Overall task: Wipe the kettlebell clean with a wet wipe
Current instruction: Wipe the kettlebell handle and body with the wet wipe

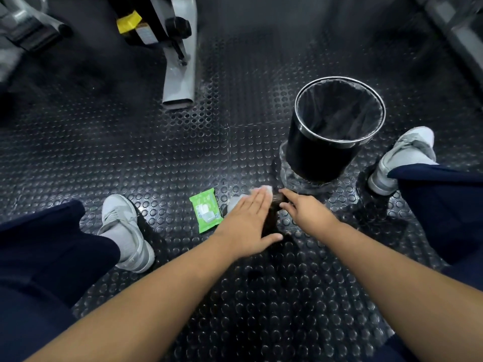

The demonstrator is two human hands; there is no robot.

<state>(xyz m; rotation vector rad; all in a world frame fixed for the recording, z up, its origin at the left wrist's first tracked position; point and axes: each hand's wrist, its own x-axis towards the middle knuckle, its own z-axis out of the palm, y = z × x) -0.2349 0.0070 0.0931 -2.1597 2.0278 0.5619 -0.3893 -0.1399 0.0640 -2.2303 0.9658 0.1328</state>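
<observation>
head: kettlebell (271, 218) on floor (156, 152) between hands, near bin (339, 121) | left hand (248, 220) flat, open, pressing wipe (265, 189) on it | right hand (305, 212) steadying, grip unclear | step: wiping | next: cover remaining faces.

Dark rubber floor (156, 142) with raised round studs, glossy under overhead light. Grey metal machine leg (180, 74) rests on floor at upper centre, yellow tag (128, 22) above it. Black round bin (337, 126) with dark liner stands right of centre. More grey equipment (23, 30) upper left, blurred.
</observation>
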